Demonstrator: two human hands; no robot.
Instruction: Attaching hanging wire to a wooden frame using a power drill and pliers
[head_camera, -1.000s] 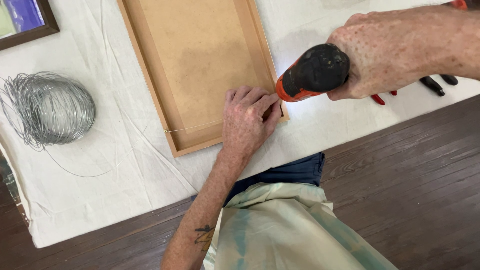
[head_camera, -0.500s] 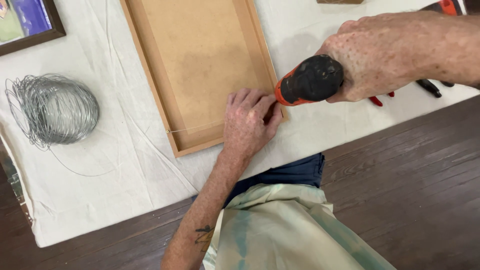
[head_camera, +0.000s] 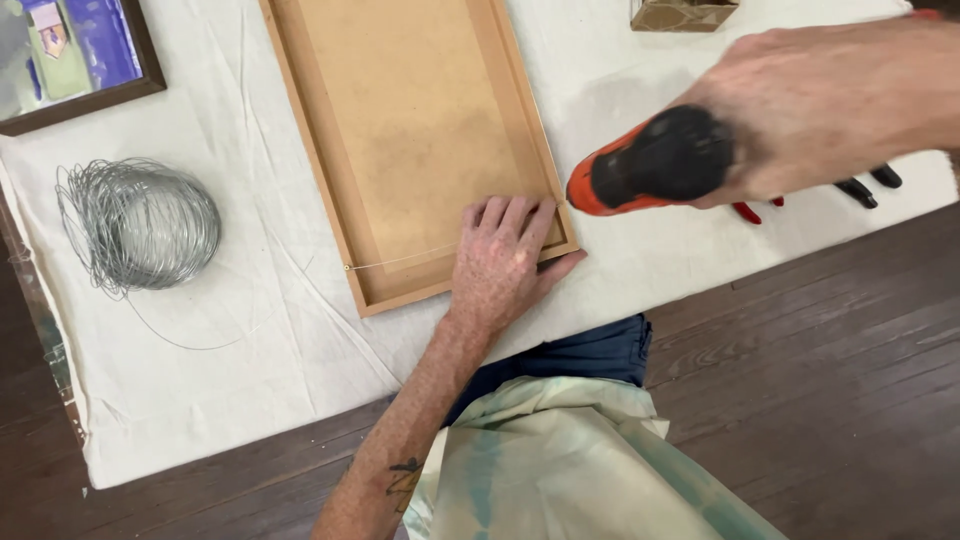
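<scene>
One package in sight, and only just: a small brown cardboard package (head_camera: 685, 14) right at the top edge, around 1 o'clock in the view. The frame line cuts it off, so only its lower part shows. That part is a low, wide shape with angled faces, tan on the lighter panels and a darker brown where the folds turn away. It sits on the white cloth (head_camera: 620, 90), with bare cloth on both sides. It is at roughly 12 o'clock from the orange-and-black drill (head_camera: 650, 165) gripped in the right hand (head_camera: 820, 110), and apart from both. Any markings are too small to make out.
</scene>
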